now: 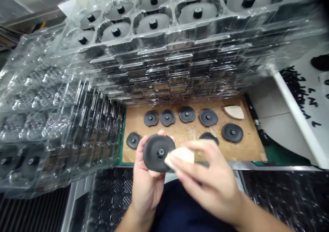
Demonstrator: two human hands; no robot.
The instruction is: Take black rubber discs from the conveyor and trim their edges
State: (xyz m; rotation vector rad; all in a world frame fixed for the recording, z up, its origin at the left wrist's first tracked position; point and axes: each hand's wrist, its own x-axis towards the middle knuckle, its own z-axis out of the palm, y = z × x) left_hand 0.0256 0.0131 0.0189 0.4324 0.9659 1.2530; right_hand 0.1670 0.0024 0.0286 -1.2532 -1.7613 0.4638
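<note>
My left hand grips a round black plastic part by its edge, its hub side facing up. My right hand pinches a pale, wedge-shaped sponge, whose tip meets or overlaps the right side of the black part near the hub. Behind my hands, several similar black discs lie on a brown cardboard sheet, among them one disc at the right and one disc at the left. A second pale wedge rests at the cardboard's back right corner.
A tall stack of clear plastic trays stands behind the cardboard, its top tray holding more black parts. More clear trays are piled at the left. At the right, a white panel edge borders a surface with small black pieces.
</note>
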